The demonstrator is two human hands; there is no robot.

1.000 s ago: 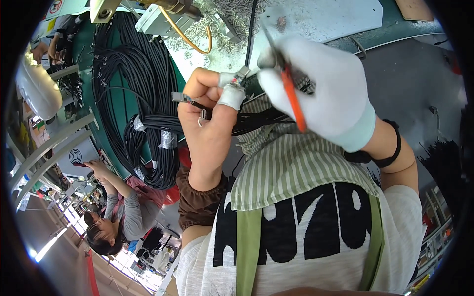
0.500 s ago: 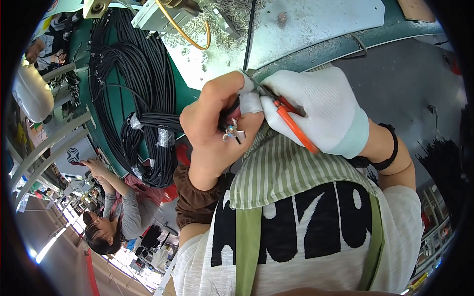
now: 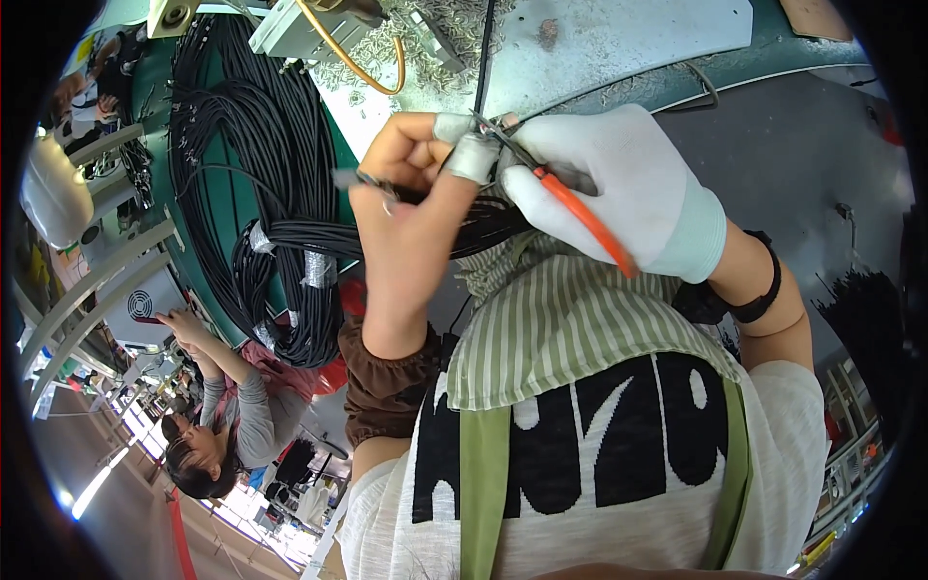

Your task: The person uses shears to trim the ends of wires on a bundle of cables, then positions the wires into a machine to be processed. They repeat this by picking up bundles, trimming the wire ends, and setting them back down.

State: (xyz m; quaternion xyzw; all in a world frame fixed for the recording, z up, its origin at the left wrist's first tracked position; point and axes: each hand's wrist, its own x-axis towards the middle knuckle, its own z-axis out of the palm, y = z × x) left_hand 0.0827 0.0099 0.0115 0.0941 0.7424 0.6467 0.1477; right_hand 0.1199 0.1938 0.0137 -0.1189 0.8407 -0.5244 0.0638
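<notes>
From where I stand, the table (image 3: 781, 50) carries a cable coil (image 3: 261, 126), and the gloved right hand (image 3: 619, 184) should, I'd say, work gently while the left hand (image 3: 411, 222) holds steady, skin clear of metal. The right grips an orange-handled tool (image 3: 585, 215); the left pinches a wire end (image 3: 485, 127) between wrapped thumb and forefinger, beside the tool's tips.
</notes>
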